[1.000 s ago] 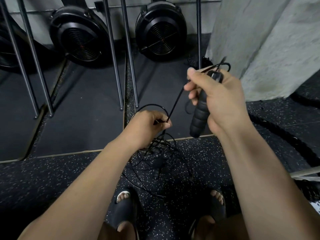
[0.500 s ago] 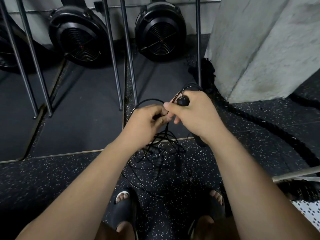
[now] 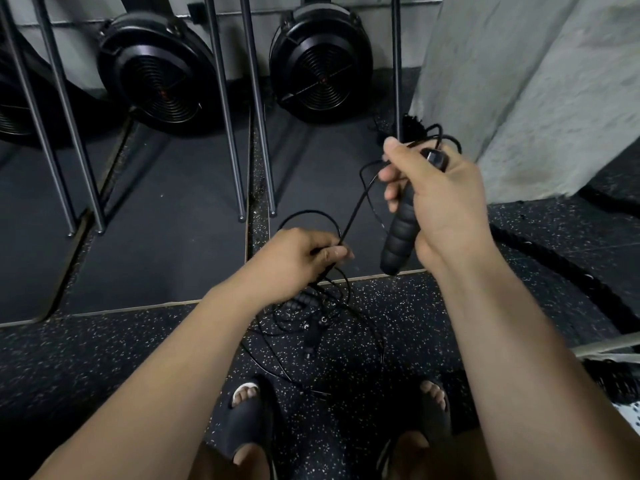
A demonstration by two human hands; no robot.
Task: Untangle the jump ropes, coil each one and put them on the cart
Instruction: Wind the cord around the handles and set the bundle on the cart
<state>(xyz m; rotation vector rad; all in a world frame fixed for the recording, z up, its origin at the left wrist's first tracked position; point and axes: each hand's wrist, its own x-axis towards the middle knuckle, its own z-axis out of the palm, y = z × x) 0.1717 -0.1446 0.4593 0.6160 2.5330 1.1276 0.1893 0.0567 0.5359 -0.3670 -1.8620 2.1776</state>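
Above feet in black slides [image 3: 247, 420], a tangle of jump ropes [image 3: 322, 327] lies on the speckled floor [image 3: 104, 358]; the left hand [image 3: 294, 261] pinches a black cord [image 3: 356, 209] rising from it; the right hand [image 3: 446, 199], held higher, grips a ribbed handle [image 3: 398, 237], cord looped at its thumb; two fans [image 3: 322, 64] and a concrete pillar [image 3: 536, 81] stand beyond.

This is a gym. The floor [image 3: 104, 358] is black rubber with little white specks, and flat black mats [image 3: 156, 237] lie on it. Big round fan wheels [image 3: 320, 60], like the ones on rowing machines, stand by the wall, with long metal bars [image 3: 225, 109] in front of them. A thick black battle rope [image 3: 561, 268] lies on the floor near a grey concrete pillar [image 3: 536, 81]. Thin jump ropes [image 3: 322, 323] lie in a tangle on the floor.
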